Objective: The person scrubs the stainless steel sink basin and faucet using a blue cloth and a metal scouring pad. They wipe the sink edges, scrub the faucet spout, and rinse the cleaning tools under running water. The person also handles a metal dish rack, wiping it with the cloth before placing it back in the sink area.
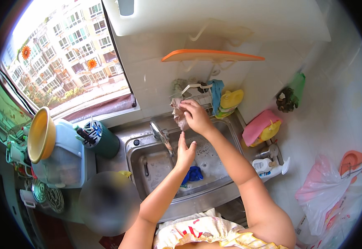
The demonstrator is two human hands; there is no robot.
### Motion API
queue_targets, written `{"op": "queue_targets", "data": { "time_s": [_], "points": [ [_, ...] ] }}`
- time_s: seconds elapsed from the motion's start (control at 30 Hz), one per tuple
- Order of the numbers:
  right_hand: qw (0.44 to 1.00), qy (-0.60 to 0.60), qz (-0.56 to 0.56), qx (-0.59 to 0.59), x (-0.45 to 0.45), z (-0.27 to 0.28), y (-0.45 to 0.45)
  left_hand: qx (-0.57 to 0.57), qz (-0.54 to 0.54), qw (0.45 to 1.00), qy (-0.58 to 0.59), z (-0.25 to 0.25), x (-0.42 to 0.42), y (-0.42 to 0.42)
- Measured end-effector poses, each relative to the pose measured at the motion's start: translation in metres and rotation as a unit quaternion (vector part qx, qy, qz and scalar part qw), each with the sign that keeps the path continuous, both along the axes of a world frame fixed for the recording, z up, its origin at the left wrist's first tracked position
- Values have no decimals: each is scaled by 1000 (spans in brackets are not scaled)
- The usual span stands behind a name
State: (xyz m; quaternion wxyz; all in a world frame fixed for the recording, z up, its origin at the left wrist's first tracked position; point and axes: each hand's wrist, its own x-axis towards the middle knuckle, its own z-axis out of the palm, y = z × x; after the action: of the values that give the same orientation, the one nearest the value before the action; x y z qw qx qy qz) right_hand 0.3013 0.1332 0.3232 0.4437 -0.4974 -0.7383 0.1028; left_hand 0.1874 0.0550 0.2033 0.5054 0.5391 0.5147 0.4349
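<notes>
A wrinkled pale pinkish-grey cloth (178, 115) is at the front of a white wire rack (199, 99) behind the sink. My right hand (198, 117) has its fingers on the cloth's upper right side and appears to grip it. Just under the cloth's lower end is my left hand (185, 152), its thumb and fingers apart and nothing held. Whether its fingertips touch the cloth is hard to tell. Both hands are above the stainless steel sink (159, 176). A bunched blue cloth (194, 175) lies in the basin, partly behind my left forearm.
The faucet (162, 137) stands left of my hands. A blue cloth (217, 93) hangs on the rack beside a yellow bottle (230, 101). Further left are a dark green utensil holder (106, 140) and a yellow basin (40, 135). Pump bottles (263, 165) stand right. A blurred patch hides the lower left.
</notes>
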Motion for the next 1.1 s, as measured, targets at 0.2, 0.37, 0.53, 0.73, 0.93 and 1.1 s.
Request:
{"op": "queue_targets", "data": {
  "time_s": [0.2,0.37,0.53,0.73,0.93,1.1],
  "points": [
    [983,-165,-80,7,-7,-23,-12,44,-6,999,16,-13,6,-1],
    [983,-128,-91,-94,-34,-29,-2,-41,51,989,-133,-38,2,33],
    [957,-220,-123,-146,-19,-40,7,-90,47,942,-319,14,21,39],
    [965,-216,-96,-113,-27,-37,13,-101,93,951,-277,11,23,48],
    [985,-52,-110,-121,-28,-58,31,-84,53,940,-327,-29,27,51],
    [995,67,-74,-3,-35,-23,-5,-106,45,969,-221,-63,-6,10]
  ]
}}
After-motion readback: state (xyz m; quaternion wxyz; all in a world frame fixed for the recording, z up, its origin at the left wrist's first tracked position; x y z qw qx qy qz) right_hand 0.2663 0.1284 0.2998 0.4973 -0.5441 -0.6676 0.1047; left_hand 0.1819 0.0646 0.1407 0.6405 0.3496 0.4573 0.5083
